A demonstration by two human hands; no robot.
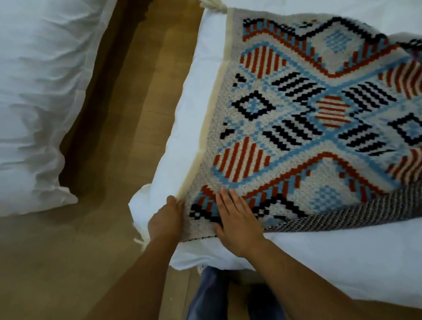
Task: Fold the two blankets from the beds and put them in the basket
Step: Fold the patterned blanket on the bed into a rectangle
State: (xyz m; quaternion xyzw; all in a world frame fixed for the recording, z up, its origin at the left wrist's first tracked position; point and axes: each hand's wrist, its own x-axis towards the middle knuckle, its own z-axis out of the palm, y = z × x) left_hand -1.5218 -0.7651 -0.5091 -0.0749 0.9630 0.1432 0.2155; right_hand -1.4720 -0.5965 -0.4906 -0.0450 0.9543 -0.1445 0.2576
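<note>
- While the blanket (288, 122) lies spread on the white bed (354, 262) at the right, its near corner sits at the corner of the mattress, under both hands.
- The left hand (165, 218) has its fingers curled round the cream border at that corner and grips it (the fingertips are tucked out of sight under the cloth).
- The right hand (237, 221) lies flat on the pattern just beside the left, fingers straight and a little spread, pressing the cloth down and holding nothing.
- The blanket is knitted in red, blue and black diamonds on a pale ground. Along its near edge a darker, finer-woven layer (364, 213) shows from beneath the top one.
- A cream tassel (210, 1) hangs at the blanket's far corner.
- A 2nd bed (26, 107) with rumpled white bedding stands at the left, across a strip of wooden floor (121, 115).
- Blue jeans (209, 300) show at the bottom edge, close against the near bed.
</note>
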